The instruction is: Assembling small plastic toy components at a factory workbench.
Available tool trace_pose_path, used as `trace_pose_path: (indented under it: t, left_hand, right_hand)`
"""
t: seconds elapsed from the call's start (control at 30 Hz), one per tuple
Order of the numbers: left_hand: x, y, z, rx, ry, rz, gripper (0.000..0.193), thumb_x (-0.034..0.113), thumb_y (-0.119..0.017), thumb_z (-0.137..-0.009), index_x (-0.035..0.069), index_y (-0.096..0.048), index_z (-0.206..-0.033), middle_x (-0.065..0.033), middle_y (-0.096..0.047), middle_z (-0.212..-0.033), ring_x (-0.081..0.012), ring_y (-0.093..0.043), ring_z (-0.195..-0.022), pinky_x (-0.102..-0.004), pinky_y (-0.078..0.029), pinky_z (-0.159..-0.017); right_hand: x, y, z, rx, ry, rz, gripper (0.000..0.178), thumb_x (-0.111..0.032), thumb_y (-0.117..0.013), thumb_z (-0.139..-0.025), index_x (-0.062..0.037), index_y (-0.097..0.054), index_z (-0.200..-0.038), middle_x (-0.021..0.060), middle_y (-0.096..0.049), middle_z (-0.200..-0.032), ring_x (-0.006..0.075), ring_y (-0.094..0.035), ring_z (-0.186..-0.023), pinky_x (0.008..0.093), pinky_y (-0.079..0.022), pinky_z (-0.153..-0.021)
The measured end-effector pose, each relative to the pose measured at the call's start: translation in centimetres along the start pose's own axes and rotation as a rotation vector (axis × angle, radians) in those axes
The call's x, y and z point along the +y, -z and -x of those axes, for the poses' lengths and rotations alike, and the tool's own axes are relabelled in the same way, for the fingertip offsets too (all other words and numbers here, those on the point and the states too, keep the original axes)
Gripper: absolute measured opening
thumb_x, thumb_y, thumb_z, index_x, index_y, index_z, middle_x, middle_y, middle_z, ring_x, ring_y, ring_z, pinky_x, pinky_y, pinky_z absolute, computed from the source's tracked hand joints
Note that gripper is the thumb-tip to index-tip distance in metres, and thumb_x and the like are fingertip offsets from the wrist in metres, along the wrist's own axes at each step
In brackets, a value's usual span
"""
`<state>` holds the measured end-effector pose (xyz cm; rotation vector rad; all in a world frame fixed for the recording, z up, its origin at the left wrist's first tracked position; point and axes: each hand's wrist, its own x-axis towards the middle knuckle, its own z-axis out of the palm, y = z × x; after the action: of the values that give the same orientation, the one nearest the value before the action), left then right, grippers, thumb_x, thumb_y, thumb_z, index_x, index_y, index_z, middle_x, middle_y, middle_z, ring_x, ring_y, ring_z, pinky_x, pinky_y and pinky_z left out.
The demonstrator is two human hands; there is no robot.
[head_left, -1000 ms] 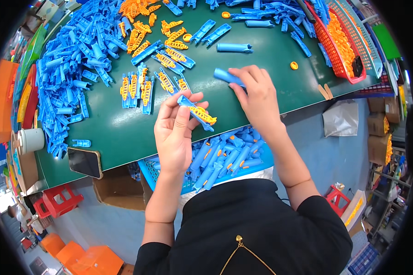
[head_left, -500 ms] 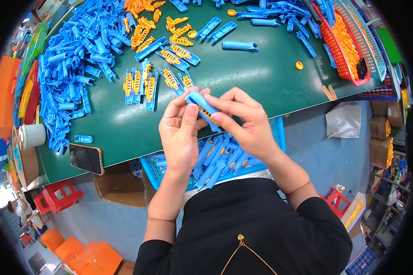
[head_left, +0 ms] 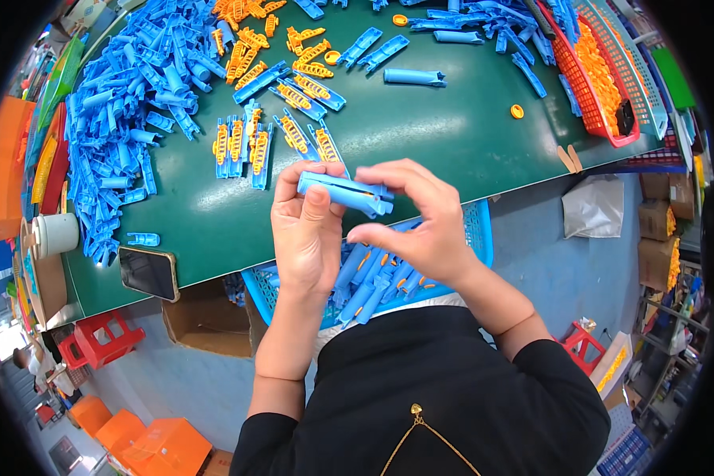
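Between the thumb and fingers of my left hand [head_left: 303,238] is a blue plastic tube [head_left: 343,195] made of two half shells. A dark gap runs along its length, with a bit of orange showing inside near the right end. My right hand [head_left: 430,224] is at that end, thumb and fingers spread apart; whether a fingertip touches the shell I cannot tell. Just beyond my hands, several blue half shells [head_left: 296,136] lie on the green table [head_left: 468,143] with orange ladder-like inserts in them. Below my hands a blue basket [head_left: 484,238] holds several closed blue tubes [head_left: 365,289].
Loose blue shells [head_left: 127,103] are heaped on the left, with orange inserts [head_left: 246,12] at the back. A phone [head_left: 149,274] and a white cup [head_left: 55,236] are near the left edge. At the right stands a red basket [head_left: 567,75] of orange pieces.
The blue tube has turned from slanting to nearly level in my left hand. My right hand has let go its pinch, its thumb and fingers now spread.
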<state>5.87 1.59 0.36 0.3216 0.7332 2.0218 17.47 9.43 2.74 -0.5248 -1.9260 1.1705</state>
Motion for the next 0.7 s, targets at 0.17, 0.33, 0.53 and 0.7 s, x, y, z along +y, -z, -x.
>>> trace_pose_path:
  t: [0.17,0.33,0.53,0.7]
  left_hand:
    - [-0.5,0.1,0.4,-0.044,-0.059,-0.047,0.029,0.016,-0.066,-0.083,0.005,-0.051,-0.104,-0.011,-0.061,-0.099,-0.0158,-0.058,-0.092,-0.029,-0.045,-0.083]
    - [-0.2,0.0,0.2,-0.062,-0.166,-0.06,0.029,0.013,-0.066,-0.083,0.004,-0.05,-0.104,-0.0118,-0.06,-0.099,-0.017,-0.057,-0.094,-0.0307,-0.045,-0.085]
    - [0.2,0.5,0.7,-0.092,-0.343,-0.284,0.031,0.015,-0.066,-0.082,0.006,-0.049,-0.107,-0.0136,-0.058,-0.108,-0.0261,-0.056,-0.103,-0.0377,-0.045,-0.09]
    - [0.5,1.4,1.0,-0.23,-0.501,-0.576,0.033,-0.004,-0.071,-0.073,0.002,-0.051,-0.098,-0.0216,-0.061,-0.103,-0.0287,-0.059,-0.102,-0.0365,-0.047,-0.088]
  right_hand:
    - [0.9,-0.4,1.0,0.016,-0.041,-0.091,0.028,-0.002,-0.077,-0.065,0.0009,-0.062,-0.088,0.0102,-0.061,-0.082,0.0173,-0.058,-0.072,0.0249,-0.045,-0.062]
    - [0.6,-0.3,0.3,-0.036,0.091,-0.007,0.025,0.004,-0.073,-0.068,0.0017,-0.06,-0.09,0.0141,-0.062,-0.093,0.0182,-0.06,-0.084,0.0267,-0.048,-0.069]
    - [0.5,0.3,0.1,0.073,-0.413,-0.686,0.03,0.006,-0.068,-0.073,0.0016,-0.054,-0.099,0.0167,-0.058,-0.107,0.019,-0.057,-0.1,0.0299,-0.047,-0.087]
    - [1.8,1.4,0.1,-0.066,-0.68,-0.885,0.019,0.006,-0.066,-0.075,0.0009,-0.058,-0.091,0.0148,-0.059,-0.105,0.0164,-0.058,-0.095,0.0279,-0.047,-0.084]
